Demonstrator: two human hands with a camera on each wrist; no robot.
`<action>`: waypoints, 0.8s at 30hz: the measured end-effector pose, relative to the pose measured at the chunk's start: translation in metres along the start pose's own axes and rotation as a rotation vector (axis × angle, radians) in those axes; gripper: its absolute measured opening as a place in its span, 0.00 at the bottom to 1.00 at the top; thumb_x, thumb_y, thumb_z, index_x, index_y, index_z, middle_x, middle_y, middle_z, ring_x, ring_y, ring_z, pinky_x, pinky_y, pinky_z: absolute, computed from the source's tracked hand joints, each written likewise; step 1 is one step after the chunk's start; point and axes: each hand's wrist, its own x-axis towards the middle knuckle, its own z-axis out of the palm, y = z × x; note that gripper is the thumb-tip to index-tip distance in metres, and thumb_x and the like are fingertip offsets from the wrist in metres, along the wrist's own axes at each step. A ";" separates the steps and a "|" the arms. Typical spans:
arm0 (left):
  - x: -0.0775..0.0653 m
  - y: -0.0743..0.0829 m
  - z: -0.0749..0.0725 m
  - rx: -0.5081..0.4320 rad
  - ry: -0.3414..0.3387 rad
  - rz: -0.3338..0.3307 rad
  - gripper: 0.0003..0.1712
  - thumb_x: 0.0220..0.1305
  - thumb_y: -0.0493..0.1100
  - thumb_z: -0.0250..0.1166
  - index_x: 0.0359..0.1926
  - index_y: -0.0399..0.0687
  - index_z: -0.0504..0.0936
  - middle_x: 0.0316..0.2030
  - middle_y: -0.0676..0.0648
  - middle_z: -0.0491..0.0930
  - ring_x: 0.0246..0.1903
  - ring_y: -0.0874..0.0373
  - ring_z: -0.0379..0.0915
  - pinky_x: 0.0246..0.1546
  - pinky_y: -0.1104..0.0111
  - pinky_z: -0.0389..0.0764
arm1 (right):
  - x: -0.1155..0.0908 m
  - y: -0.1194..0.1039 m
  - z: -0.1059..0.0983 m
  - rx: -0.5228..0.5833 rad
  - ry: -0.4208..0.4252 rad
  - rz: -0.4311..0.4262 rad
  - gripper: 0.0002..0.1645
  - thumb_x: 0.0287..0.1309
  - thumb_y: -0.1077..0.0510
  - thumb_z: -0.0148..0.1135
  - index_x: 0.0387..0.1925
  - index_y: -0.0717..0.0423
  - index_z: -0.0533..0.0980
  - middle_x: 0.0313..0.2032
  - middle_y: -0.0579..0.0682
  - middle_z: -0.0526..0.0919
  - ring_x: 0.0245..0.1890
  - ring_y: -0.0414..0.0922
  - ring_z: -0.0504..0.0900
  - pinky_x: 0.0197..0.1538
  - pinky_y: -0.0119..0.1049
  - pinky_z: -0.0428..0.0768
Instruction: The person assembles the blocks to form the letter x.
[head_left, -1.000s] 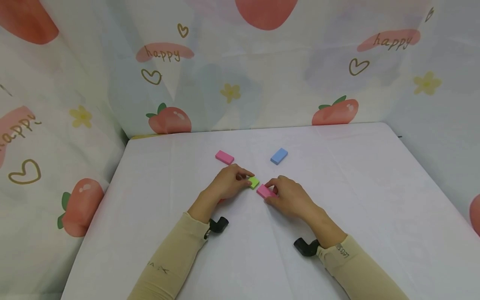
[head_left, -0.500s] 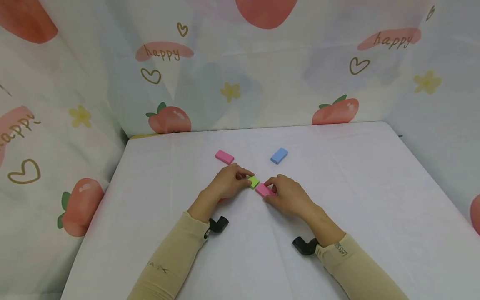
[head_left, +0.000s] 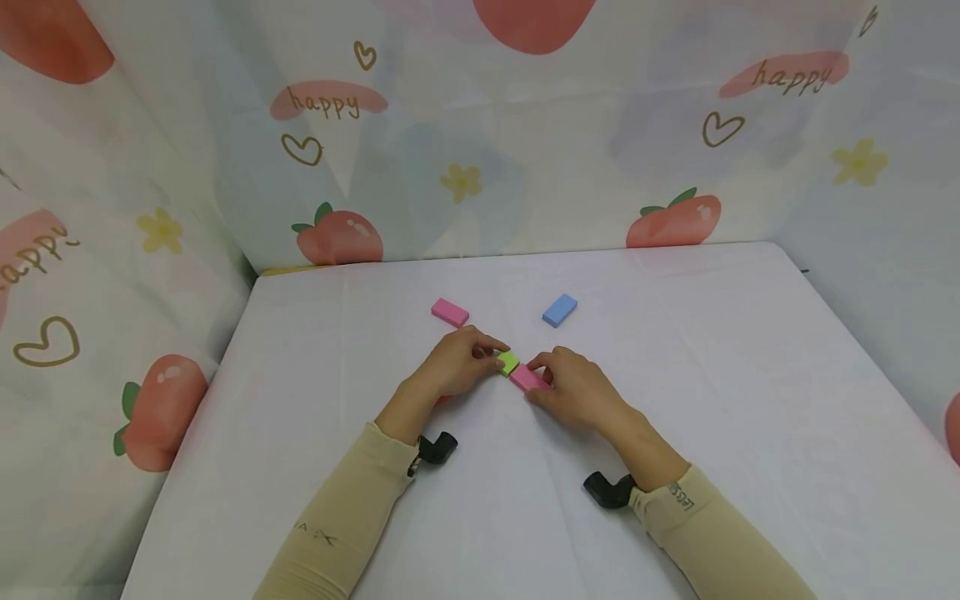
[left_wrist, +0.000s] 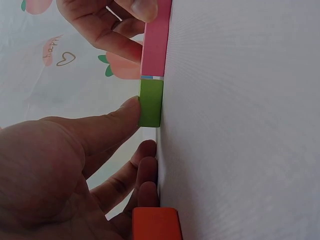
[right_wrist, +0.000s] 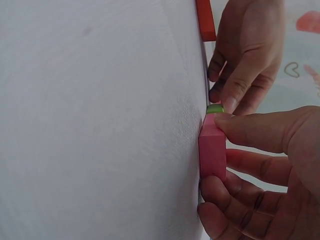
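Note:
My left hand (head_left: 461,362) pinches a small green block (head_left: 508,362) between thumb and fingers, low over the white tabletop. In my right hand (head_left: 576,385) a longer pink block (head_left: 529,377) is held by its sides, lying flat. The pink block's end meets the green block in the head view; a thin gap shows between them in the left wrist view. An orange-red block (left_wrist: 156,223) lies by the heel of my left hand, mostly hidden by it in the head view.
Beyond my hands lie a second pink block (head_left: 450,312) at the left and a blue block (head_left: 560,310) at the right. A printed cloth (head_left: 525,167) hangs behind the white table (head_left: 300,467). Black wrist mounts (head_left: 609,490) stick out from the sleeves.
My right hand has slid the pink block slightly left and away from me, up to the green block. The left hand stays in place with the green block.

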 end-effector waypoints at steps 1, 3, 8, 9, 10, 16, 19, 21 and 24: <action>0.000 0.000 0.000 0.001 0.000 0.001 0.16 0.70 0.49 0.69 0.58 0.64 0.88 0.47 0.53 0.80 0.48 0.56 0.75 0.52 0.60 0.78 | 0.000 0.000 0.000 0.001 0.001 0.002 0.25 0.62 0.53 0.73 0.58 0.58 0.81 0.41 0.52 0.81 0.37 0.46 0.78 0.42 0.41 0.77; 0.000 0.000 0.000 -0.001 -0.001 -0.003 0.16 0.70 0.49 0.69 0.58 0.64 0.88 0.48 0.53 0.80 0.48 0.56 0.75 0.53 0.60 0.78 | 0.001 0.000 0.000 0.004 0.001 0.003 0.25 0.62 0.53 0.73 0.58 0.58 0.81 0.41 0.52 0.81 0.37 0.46 0.78 0.42 0.41 0.77; 0.001 -0.001 0.001 0.002 0.001 -0.015 0.17 0.70 0.50 0.70 0.58 0.65 0.87 0.48 0.53 0.79 0.49 0.56 0.74 0.52 0.60 0.78 | 0.001 0.000 0.000 0.006 0.001 -0.006 0.25 0.62 0.53 0.72 0.58 0.59 0.81 0.41 0.53 0.81 0.38 0.46 0.78 0.42 0.41 0.77; 0.001 -0.001 0.001 0.004 0.002 -0.015 0.17 0.70 0.50 0.70 0.58 0.65 0.87 0.47 0.53 0.79 0.49 0.56 0.74 0.52 0.60 0.78 | 0.001 0.000 0.000 0.007 0.000 -0.006 0.25 0.62 0.53 0.72 0.58 0.59 0.81 0.41 0.53 0.81 0.38 0.46 0.78 0.42 0.41 0.77; 0.001 -0.002 0.001 0.006 0.003 -0.012 0.17 0.69 0.50 0.70 0.58 0.65 0.87 0.47 0.53 0.79 0.49 0.56 0.74 0.52 0.60 0.78 | 0.001 0.000 0.000 0.006 0.000 -0.006 0.25 0.62 0.53 0.73 0.58 0.58 0.81 0.41 0.52 0.81 0.37 0.46 0.78 0.42 0.41 0.77; 0.001 -0.002 0.001 0.006 0.004 0.005 0.17 0.69 0.50 0.70 0.57 0.65 0.88 0.47 0.54 0.80 0.48 0.56 0.74 0.51 0.60 0.77 | 0.000 -0.001 -0.002 0.004 -0.003 -0.008 0.25 0.62 0.53 0.73 0.58 0.58 0.81 0.41 0.52 0.81 0.37 0.46 0.78 0.41 0.40 0.77; 0.001 -0.002 0.000 0.011 0.003 0.009 0.17 0.69 0.50 0.70 0.58 0.65 0.88 0.47 0.54 0.80 0.48 0.56 0.74 0.52 0.61 0.77 | 0.000 0.000 -0.002 0.007 -0.003 -0.007 0.25 0.62 0.53 0.73 0.58 0.58 0.81 0.40 0.52 0.80 0.37 0.46 0.77 0.41 0.40 0.77; 0.001 -0.002 0.000 0.010 0.001 0.009 0.17 0.69 0.49 0.70 0.58 0.65 0.88 0.46 0.53 0.80 0.48 0.56 0.74 0.51 0.61 0.77 | 0.000 0.000 -0.002 0.009 -0.004 -0.006 0.25 0.62 0.53 0.73 0.58 0.58 0.81 0.40 0.52 0.80 0.37 0.46 0.77 0.41 0.39 0.77; 0.001 -0.001 0.000 0.004 -0.001 0.009 0.17 0.69 0.49 0.70 0.58 0.65 0.88 0.46 0.53 0.80 0.47 0.56 0.74 0.50 0.61 0.77 | -0.001 0.001 -0.002 0.012 -0.006 -0.007 0.25 0.62 0.53 0.73 0.58 0.58 0.81 0.40 0.52 0.81 0.36 0.46 0.77 0.40 0.39 0.76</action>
